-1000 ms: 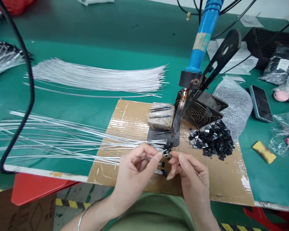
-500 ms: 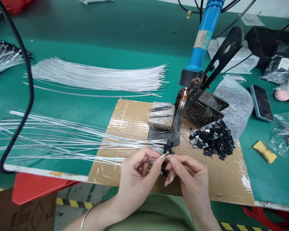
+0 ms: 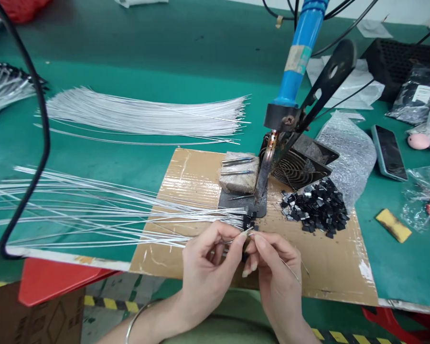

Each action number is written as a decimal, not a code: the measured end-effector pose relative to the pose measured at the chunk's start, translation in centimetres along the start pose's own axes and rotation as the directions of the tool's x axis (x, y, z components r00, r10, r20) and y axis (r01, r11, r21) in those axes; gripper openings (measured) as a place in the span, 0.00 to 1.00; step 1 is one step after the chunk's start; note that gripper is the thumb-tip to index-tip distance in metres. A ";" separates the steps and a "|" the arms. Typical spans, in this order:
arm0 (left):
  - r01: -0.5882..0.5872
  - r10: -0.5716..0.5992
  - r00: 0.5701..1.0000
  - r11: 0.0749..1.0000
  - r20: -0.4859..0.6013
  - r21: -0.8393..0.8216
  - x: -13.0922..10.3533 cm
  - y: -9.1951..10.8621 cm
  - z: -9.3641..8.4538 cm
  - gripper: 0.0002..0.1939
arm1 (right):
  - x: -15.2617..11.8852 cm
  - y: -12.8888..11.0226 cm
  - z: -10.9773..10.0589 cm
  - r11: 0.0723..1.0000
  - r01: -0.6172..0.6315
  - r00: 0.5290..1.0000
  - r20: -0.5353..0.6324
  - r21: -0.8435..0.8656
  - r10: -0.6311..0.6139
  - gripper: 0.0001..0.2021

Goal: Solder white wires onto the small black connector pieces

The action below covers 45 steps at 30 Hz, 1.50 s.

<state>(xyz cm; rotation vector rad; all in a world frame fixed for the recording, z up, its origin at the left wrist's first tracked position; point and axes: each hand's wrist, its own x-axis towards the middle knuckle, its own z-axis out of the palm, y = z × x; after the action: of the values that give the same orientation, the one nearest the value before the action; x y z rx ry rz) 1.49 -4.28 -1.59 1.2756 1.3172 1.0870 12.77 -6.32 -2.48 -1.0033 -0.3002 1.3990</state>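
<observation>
Slender white wire [image 3: 250,230] is poking out from my left hand [image 3: 208,267], where I am pinching it between thumb and forefinger, just above the brown cardboard sheet [image 3: 331,272]. With my right hand [image 3: 278,267] I am pinching a thin silvery strand [image 3: 291,270] that is trailing back across the hand. From afar I am also seeing small black connectors [image 3: 249,220] lying just beyond both hands, and a blue-handled soldering iron [image 3: 293,76] slanting nearby, its tip pointing down.

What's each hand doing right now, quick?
Left hand: closed, thumb and forefinger pinching a white wire.
Right hand: closed, holding a thin wire that trails back across it.
</observation>
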 end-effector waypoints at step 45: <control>-0.118 0.110 0.993 0.959 0.047 0.256 0.0 -0.8 -0.7 0.07 | 0.6 -1.5 -1.7 0.984 -0.093 0.992 0.075 -0.151 0.105 0.07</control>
<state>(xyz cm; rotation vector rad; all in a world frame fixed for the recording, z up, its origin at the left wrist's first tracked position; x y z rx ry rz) 0.69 -4.27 -2.31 1.5727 1.4091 0.9906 15.12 -6.26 -2.53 -1.0950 -0.4249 1.5285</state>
